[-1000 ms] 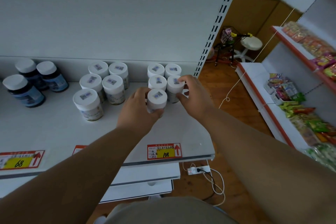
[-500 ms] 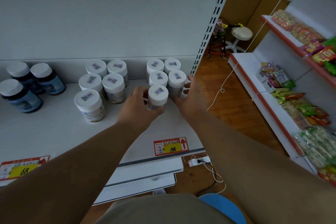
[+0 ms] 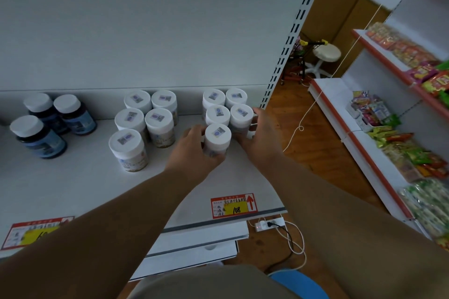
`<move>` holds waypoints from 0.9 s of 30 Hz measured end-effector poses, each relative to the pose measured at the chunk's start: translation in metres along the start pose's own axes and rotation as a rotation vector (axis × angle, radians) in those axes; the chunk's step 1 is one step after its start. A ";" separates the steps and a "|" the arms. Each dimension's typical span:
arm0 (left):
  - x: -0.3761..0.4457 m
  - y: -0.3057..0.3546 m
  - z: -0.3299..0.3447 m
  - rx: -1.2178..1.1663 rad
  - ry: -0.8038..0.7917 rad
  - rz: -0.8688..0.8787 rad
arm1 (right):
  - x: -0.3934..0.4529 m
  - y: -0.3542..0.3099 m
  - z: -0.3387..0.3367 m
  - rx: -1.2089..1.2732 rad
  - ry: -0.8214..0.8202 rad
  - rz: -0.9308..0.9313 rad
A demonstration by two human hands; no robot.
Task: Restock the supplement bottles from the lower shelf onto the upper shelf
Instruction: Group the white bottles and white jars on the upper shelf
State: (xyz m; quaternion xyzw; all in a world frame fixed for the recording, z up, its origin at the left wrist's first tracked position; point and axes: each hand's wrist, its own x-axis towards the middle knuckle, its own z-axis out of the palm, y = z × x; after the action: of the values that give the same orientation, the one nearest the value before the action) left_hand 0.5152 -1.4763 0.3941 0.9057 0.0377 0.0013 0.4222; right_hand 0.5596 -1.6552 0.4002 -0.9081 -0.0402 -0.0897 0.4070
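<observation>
On the upper shelf [image 3: 73, 189] several white-capped supplement bottles stand in a tight cluster near its right end. My left hand [image 3: 194, 150] grips the front bottle [image 3: 218, 136] of that cluster from the left, and the bottle stands upright on the shelf. My right hand [image 3: 261, 139] wraps round the right side of the second-row bottle [image 3: 241, 115], fingertips showing behind it. Two more bottles [image 3: 213, 97] stand at the back against the rear panel. The lower shelves [image 3: 194, 238] show only their front edges, with no bottles visible on them.
Another group of white-capped bottles [image 3: 128, 145] stands mid-shelf, with three dark blue bottles [image 3: 38, 138] at the left. A price tag [image 3: 233, 206] marks the shelf edge. A slotted upright [image 3: 289, 43] ends the shelf; snack shelves [image 3: 413, 153] stand across the aisle, a power strip [image 3: 269, 223] on the floor.
My right hand slid from the cap of the second-row bottle down to its right side. My left hand stayed on the front bottle. The view shifted slightly.
</observation>
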 end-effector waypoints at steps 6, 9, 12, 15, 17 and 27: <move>0.000 0.000 0.001 0.005 0.018 -0.008 | 0.005 0.000 -0.001 0.015 -0.104 -0.002; -0.002 0.001 0.001 -0.009 0.020 -0.015 | 0.006 0.003 -0.002 0.014 -0.159 0.001; -0.004 0.002 0.000 0.002 0.021 -0.028 | 0.007 0.004 -0.002 -0.004 -0.192 0.036; -0.004 0.004 -0.001 0.007 0.018 -0.027 | 0.008 0.005 -0.003 0.001 -0.209 0.057; -0.005 0.005 -0.001 0.010 0.020 -0.030 | 0.007 0.003 -0.002 0.003 -0.212 0.068; -0.016 0.006 -0.004 -0.031 0.028 -0.038 | -0.025 -0.001 0.002 -0.049 -0.086 0.156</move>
State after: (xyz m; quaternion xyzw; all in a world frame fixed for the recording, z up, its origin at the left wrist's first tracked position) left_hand 0.4993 -1.4783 0.4011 0.8981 0.0607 0.0063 0.4356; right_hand 0.5355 -1.6535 0.3946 -0.9211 0.0155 -0.0198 0.3885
